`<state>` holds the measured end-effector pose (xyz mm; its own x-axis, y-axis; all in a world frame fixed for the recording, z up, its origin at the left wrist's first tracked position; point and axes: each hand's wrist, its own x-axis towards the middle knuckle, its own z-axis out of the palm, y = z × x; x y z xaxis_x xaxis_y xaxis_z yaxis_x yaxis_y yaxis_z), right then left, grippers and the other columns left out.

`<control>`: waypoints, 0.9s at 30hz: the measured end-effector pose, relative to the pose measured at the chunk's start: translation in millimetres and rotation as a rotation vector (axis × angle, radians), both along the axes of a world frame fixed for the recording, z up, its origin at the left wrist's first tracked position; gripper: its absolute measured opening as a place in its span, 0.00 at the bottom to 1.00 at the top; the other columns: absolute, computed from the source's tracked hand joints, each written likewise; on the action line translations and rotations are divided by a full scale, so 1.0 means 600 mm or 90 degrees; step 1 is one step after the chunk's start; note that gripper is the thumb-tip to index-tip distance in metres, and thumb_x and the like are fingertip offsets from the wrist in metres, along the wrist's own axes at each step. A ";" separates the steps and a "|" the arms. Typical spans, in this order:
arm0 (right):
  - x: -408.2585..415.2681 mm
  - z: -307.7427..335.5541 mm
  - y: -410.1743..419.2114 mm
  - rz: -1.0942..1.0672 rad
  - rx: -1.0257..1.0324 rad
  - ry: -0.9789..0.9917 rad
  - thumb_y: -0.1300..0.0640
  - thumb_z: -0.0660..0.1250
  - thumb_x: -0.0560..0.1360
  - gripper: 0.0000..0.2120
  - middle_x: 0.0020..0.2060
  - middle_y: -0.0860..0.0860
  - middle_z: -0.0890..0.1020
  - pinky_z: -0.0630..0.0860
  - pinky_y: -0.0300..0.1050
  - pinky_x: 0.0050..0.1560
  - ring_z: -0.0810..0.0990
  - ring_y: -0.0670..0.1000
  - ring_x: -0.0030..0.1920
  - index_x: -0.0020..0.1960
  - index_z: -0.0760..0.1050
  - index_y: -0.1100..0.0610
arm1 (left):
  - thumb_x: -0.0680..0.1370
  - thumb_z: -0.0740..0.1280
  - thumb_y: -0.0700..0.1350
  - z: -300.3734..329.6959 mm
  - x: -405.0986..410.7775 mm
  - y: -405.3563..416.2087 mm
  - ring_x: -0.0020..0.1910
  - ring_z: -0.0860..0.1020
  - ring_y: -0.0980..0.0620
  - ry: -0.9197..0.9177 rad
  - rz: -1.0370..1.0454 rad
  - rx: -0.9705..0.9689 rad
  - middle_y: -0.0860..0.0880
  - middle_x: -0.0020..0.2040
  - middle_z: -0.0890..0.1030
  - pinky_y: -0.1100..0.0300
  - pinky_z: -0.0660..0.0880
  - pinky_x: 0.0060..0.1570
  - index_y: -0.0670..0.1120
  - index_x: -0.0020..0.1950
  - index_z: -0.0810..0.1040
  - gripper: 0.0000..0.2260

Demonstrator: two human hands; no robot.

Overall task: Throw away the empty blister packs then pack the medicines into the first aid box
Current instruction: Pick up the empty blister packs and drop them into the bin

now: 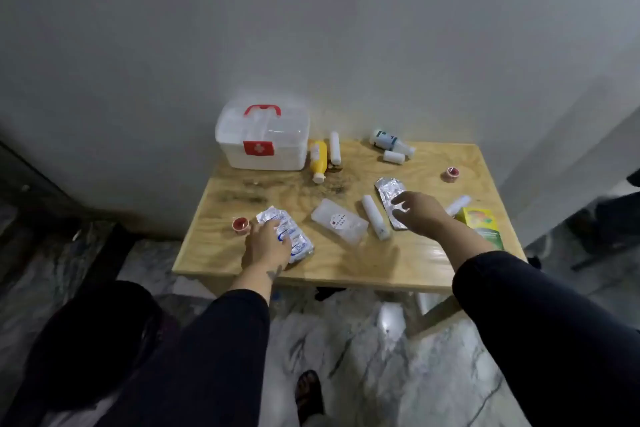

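Note:
A white first aid box (262,139) with a red handle stands closed at the table's back left. My left hand (268,246) rests with its fingers on a silver blister pack (289,230) near the front left. My right hand (420,213) hovers with spread fingers over another silver blister pack (389,189) right of centre. Between them lie a clear packet (339,225) and a white tube (375,221). A yellow bottle (318,159) lies beside the box.
The wooden table (346,263) stands against a grey wall. On it are white rolls (335,147) (393,157), a white bottle (389,141), two small red-capped items (241,225) (452,173) and a green-yellow carton (483,224). Marble floor lies below.

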<state>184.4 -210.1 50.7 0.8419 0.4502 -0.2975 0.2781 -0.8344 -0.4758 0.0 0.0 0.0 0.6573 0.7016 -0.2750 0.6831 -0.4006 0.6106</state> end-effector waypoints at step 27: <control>0.126 -0.048 0.053 -0.032 -0.011 0.091 0.70 0.70 0.67 0.22 0.57 0.58 0.73 0.70 0.42 0.47 0.75 0.60 0.59 0.59 0.77 0.57 | 0.72 0.71 0.35 -0.015 0.110 0.037 0.58 0.77 0.45 -0.041 0.080 -0.018 0.47 0.62 0.79 0.60 0.71 0.52 0.47 0.60 0.80 0.17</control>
<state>259.8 -178.2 21.8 0.8121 0.4023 -0.4227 0.1660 -0.8537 -0.4935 65.7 22.2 -9.0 0.5819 0.7720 -0.2559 0.6860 -0.2969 0.6642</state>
